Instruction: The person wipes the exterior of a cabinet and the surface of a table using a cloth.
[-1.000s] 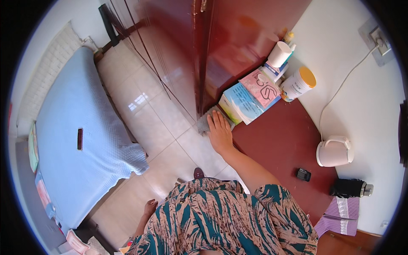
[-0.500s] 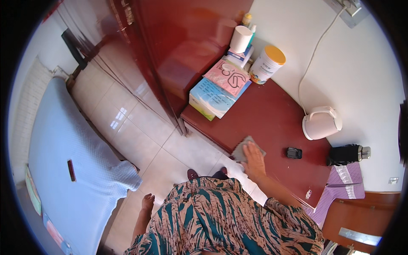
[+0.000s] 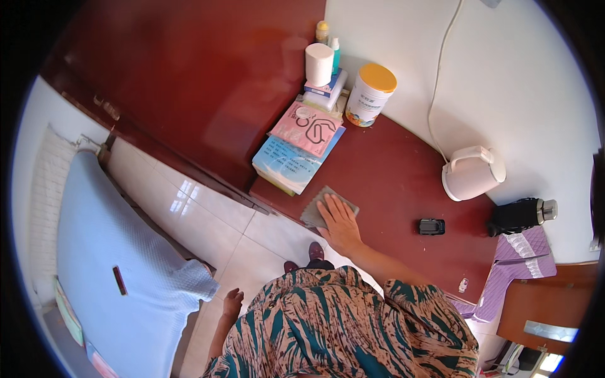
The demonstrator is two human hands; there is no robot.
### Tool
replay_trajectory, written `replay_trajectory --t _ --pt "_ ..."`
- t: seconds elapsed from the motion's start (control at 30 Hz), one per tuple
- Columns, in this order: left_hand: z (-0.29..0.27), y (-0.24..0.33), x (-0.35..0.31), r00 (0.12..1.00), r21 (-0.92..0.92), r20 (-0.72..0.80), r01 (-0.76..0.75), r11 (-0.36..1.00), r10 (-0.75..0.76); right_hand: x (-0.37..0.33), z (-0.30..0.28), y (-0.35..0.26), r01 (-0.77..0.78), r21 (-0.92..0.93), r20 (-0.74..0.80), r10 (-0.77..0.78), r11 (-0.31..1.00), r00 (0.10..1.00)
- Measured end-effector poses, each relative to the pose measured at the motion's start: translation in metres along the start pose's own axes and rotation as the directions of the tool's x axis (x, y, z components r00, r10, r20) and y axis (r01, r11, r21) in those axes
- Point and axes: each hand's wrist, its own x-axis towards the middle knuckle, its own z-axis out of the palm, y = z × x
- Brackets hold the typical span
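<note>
My right hand (image 3: 341,225) lies flat on a grey cloth (image 3: 312,211), fingers stretched out and slightly apart, pressing it to the dark red tabletop (image 3: 391,176). The cloth is at the table's near left edge, with one corner reaching the edge. Just beyond it is a light blue box (image 3: 283,165) with a pink flat packet (image 3: 305,129) on top. A small black plastic holder (image 3: 431,227) sits on the table to the right of my hand. My left hand (image 3: 232,304) hangs by my side over the floor, loosely open, with nothing in it.
Along the wall stand a white tub with an orange lid (image 3: 372,94), a pale pink kettle (image 3: 472,173) and a black bottle (image 3: 520,216). A white roll (image 3: 319,65) rises behind the packet. A bed with a blue cover (image 3: 120,233) is at left, a dark phone-like object (image 3: 120,280) on it.
My right hand has slid the cloth left and away from me along the table edge, closer to the blue box. The view has turned; my left hand still hangs at my side.
</note>
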Motion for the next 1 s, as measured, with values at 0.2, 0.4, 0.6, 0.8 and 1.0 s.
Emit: replay_trajectory --t 0.2,0.4,0.6,0.8,1.0 --pt "0.001 -0.03 -0.007 0.999 0.025 0.028 -0.046 0.999 0.045 0.05 -0.014 0.036 0.083 -0.026 0.004 -0.083 0.996 0.997" --pt "0.017 -0.096 0.001 0.986 0.16 0.029 0.156 0.975 -0.162 0.096 -0.016 0.074 -0.034 -0.072 -0.032 0.031 0.997 0.999" --pt "0.029 -0.049 -0.01 0.967 -0.277 -0.02 0.24 0.93 -0.255 0.121 -0.028 0.124 -0.201 -0.103 -0.12 0.188 0.974 0.975" --pt "0.035 0.053 -0.018 0.952 -0.252 -0.08 0.268 0.93 -0.296 0.098 -0.04 0.186 -0.404 -0.174 -0.261 0.354 0.898 0.898" --pt "0.034 0.062 0.0 0.94 -0.168 -0.032 0.33 0.929 -0.34 0.044 -0.033 0.199 -0.611 -0.13 -0.388 0.527 0.781 0.756"
